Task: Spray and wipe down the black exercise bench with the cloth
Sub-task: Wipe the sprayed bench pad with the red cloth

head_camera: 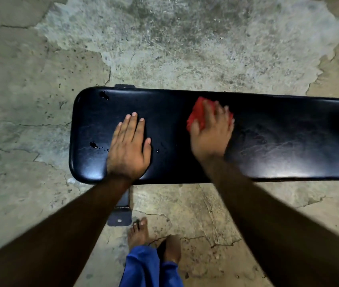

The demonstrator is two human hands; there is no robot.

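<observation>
The black exercise bench (278, 137) runs across the middle of the view from left to the right edge, its padded top glossy. My left hand (128, 148) lies flat on the bench near its left end, fingers spread, holding nothing. My right hand (212, 133) presses a red cloth (196, 114) onto the bench top around its middle; the hand is motion-blurred and covers most of the cloth. Small wet drops (94, 145) sit on the left end of the pad. No spray bottle shows in the view.
Cracked, patchy concrete floor (164, 48) surrounds the bench. A metal bench foot (120, 217) sticks out under the near edge, close to my bare feet (137, 230) and blue trouser legs (143, 268).
</observation>
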